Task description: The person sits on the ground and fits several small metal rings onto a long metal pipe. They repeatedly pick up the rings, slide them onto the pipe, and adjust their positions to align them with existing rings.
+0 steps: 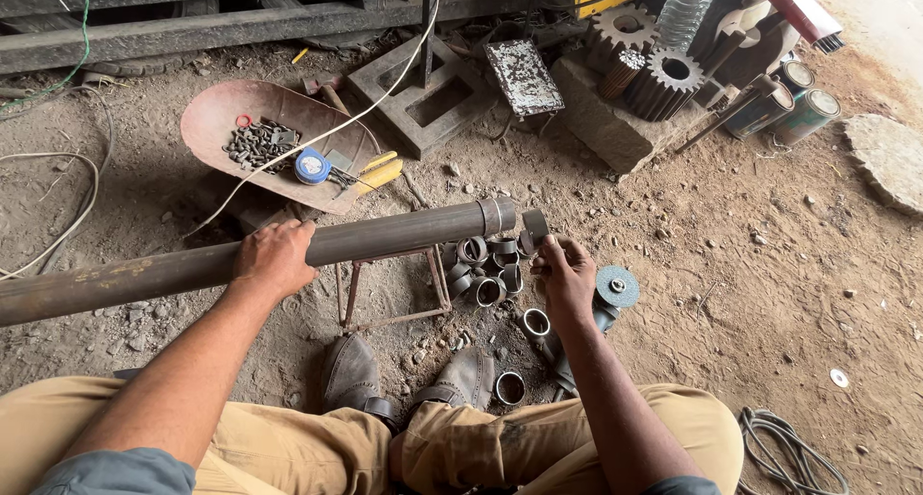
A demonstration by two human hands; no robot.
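My left hand (274,257) wraps its fingers over the long steel pipe (240,255), which lies from nine o'clock towards centre on a small metal stand (394,288). At the pipe's end my right hand (567,279) pinches a short metal ring (535,228). Cut rings (486,269) are heaped below; an angle grinder (611,293) lies at four o'clock.

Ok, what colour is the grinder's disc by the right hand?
Blue-grey disc with a metal centre nut, clearest in the head view.
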